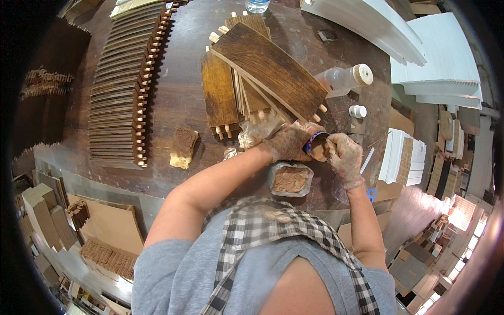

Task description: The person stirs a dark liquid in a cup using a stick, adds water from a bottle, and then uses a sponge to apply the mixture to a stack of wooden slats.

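Both my hands wear patterned work gloves. My left hand (290,140) is closed around a small round can (318,147) with a blue-patterned side, tipped so that its brown inside shows. At the can's right rim, the fingers of my right hand (345,158) are pinched together. Whether they grip the rim or a small tool is hidden. Just below the can sits a squarish clear plastic tub (290,193) with brown paste in it. Above my left hand lies a stack of brown-stained wooden boards (273,68) with pale dowels in their ends. A crumpled whitish cloth (256,132) touches that hand.
A long row of dark doweled boards (118,100) stands on the left of the table. A brown-stained sponge (184,148) lies nearer. To the right are a clear bottle (341,80), a small white bottle (357,111) and stacked white panels (436,58).
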`<state>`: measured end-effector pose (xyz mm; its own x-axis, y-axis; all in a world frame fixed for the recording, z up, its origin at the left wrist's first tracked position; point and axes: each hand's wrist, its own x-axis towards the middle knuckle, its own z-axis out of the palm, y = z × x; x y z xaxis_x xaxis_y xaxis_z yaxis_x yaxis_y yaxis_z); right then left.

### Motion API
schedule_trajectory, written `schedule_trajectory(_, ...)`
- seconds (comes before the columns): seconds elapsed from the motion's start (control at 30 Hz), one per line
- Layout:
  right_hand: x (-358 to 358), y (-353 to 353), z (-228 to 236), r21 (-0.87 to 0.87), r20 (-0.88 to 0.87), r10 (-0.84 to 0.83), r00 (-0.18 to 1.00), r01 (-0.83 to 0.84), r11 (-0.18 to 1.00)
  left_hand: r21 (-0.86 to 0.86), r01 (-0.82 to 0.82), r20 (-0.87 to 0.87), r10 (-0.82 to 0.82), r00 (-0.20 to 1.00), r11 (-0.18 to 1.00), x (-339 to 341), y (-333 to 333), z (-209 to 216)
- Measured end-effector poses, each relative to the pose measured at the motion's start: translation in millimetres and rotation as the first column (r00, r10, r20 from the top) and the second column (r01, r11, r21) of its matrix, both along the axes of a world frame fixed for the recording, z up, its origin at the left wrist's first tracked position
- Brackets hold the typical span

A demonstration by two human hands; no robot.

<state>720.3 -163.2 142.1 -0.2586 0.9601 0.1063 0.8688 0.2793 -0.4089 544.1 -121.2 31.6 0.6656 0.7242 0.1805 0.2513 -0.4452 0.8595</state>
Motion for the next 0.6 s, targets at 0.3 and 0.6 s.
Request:
schedule_trajectory(0.3,-17.3,-27.5,1.0,-0.054,-0.043,0.054,0.998,-0.056,0.997,0.098,-0.012,0.051,0.007,0.999,0.995,6.4,-0.9,-18.6)
schedule_trajectory(0.6,6.3,-26.8,6.2,-0.109,0.081,0.021,0.997,-0.012,0.994,-0.022,0.006,0.058,-0.004,0.998,1.0,1.4,0.1,-5.1)
